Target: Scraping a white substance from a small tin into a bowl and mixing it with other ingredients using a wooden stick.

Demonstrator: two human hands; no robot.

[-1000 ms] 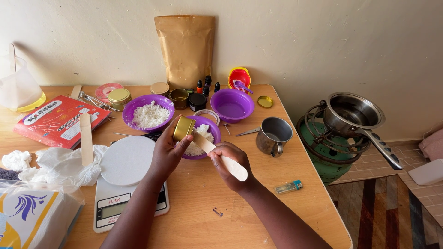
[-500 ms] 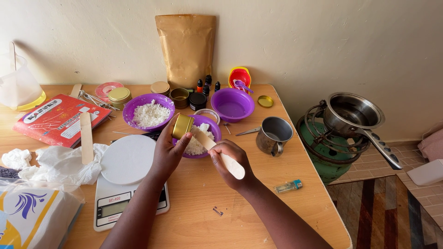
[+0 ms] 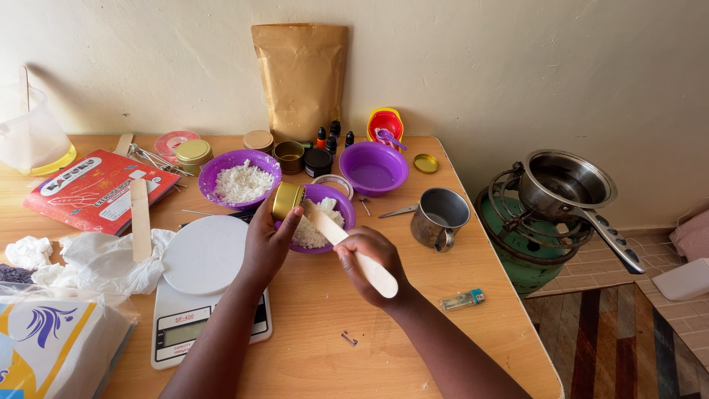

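gold tin [image 3: 286,200] tipped lower over small purple bowl [image 3: 323,218], wooden stick [image 3: 351,249] scraping nearer

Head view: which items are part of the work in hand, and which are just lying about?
In use:
left hand holding the small gold tin
right hand holding the wooden spatula
purple bowl of white flakes

Lying about:
kitchen scale
metal mug
lighter
brown pouch
red booklet

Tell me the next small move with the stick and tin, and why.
Probably push the flakes off the wooden stick into the gold tin: the left hand tilts the tin over the purple bowl, and the right hand has the stick's tip at its mouth.
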